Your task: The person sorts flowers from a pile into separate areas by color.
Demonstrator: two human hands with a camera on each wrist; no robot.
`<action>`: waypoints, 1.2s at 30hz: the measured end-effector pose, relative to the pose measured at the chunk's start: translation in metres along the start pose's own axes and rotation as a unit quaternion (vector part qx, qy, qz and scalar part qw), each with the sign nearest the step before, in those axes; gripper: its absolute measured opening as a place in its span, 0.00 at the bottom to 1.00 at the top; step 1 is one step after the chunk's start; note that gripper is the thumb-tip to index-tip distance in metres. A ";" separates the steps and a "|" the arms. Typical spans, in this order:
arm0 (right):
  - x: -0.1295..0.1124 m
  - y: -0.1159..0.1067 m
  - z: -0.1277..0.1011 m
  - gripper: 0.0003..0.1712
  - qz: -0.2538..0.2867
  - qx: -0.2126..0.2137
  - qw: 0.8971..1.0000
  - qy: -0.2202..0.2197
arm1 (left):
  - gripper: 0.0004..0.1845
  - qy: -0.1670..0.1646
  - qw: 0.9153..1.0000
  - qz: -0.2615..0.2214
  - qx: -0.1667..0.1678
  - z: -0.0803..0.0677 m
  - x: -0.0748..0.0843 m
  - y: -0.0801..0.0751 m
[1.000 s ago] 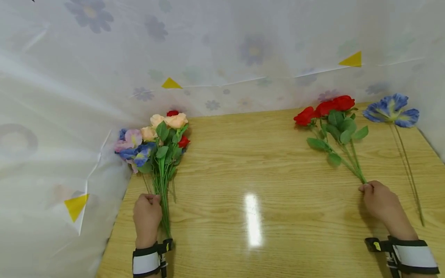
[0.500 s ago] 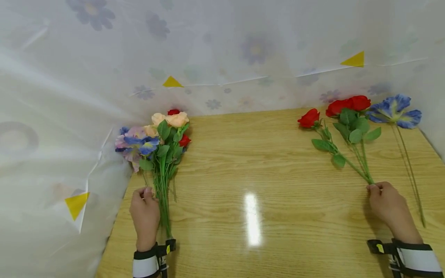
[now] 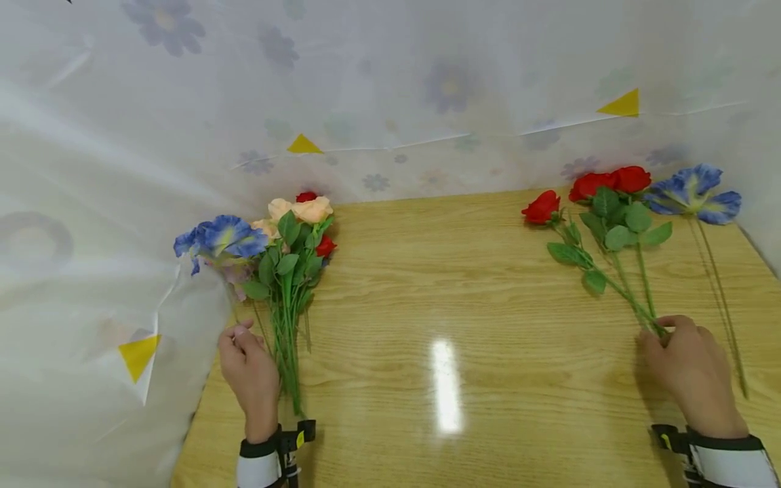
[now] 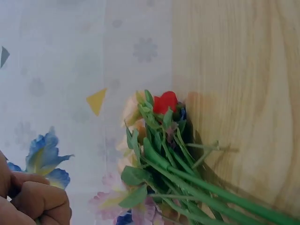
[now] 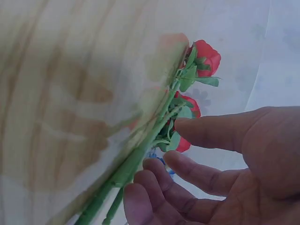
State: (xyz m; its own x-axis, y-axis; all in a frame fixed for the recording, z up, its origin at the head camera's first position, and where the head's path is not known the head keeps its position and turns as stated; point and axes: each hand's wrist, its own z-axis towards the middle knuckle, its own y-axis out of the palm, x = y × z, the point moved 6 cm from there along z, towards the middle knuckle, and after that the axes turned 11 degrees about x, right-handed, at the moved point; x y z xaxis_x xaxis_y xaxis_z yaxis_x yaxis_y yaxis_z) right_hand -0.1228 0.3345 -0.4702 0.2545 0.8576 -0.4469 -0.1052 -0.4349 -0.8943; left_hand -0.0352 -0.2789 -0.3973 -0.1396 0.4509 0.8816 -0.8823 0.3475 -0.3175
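My left hand pinches the thin stem of a blue iris, its bloom raised at the left over the pink flowers. In the left wrist view the curled fingers are in front of that bloom. Right beside this hand lies a bunch with peach roses, a red rose and long green stems. My right hand is over the lower stems of several red roses. The right wrist view shows its thumb and fingers apart, the green stems just beyond the fingertips.
Another blue iris lies to the right of the red roses, its long stem running toward the front. A pale flowered sheet with yellow triangles stands along the back and left of the wooden table.
My left hand has moved slightly left and drawn the blue iris up and left from the bunch. The red roses have shifted right and spread; my right hand's grip on their stems has loosened.
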 end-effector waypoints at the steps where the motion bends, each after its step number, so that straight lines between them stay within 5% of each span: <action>1: -0.002 -0.003 -0.002 0.28 -0.001 0.012 1.000 -0.007 | 0.19 0.002 1.000 -0.010 0.005 -0.001 0.003 0.001; 5: -0.016 -0.013 -0.009 0.25 0.029 0.037 0.997 -0.060 | 0.15 -0.002 0.995 -0.102 0.013 -0.005 0.014 0.008; 8: -0.034 -0.014 -0.014 0.24 0.063 0.038 0.993 -0.094 | 0.15 -0.015 0.977 -0.212 -0.006 -0.010 0.026 0.016; 12: -0.064 -0.015 -0.022 0.22 0.102 0.036 0.985 -0.131 | 0.17 -0.012 0.941 -0.334 -0.060 -0.022 0.047 0.031; 20: -0.140 -0.005 -0.049 0.15 0.210 -0.006 0.954 -0.215 | 0.13 0.022 0.860 -0.472 -0.193 -0.057 0.096 0.057; 24: -0.177 0.007 -0.068 0.12 0.288 -0.061 0.925 -0.242 | 0.14 0.036 0.828 -0.510 -0.229 -0.074 0.114 0.067; 30: -0.228 0.028 -0.098 0.11 0.420 -0.181 0.857 -0.237 | 0.14 0.026 0.790 -0.538 -0.292 -0.099 0.131 0.081; 36: -0.262 0.040 -0.121 0.15 0.486 -0.248 0.806 -0.231 | 0.11 0.039 0.789 -0.498 -0.359 -0.119 0.140 0.093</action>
State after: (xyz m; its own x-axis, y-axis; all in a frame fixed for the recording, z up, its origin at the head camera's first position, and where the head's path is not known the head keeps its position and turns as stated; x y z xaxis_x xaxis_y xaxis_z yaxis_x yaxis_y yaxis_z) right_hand -0.0769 0.0594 -0.3863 -0.1130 0.0076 -0.9936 0.3876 -0.9204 -0.0511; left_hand -0.0827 -0.0855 -0.3453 0.5149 -0.2991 0.8034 -0.0515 0.9246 0.3773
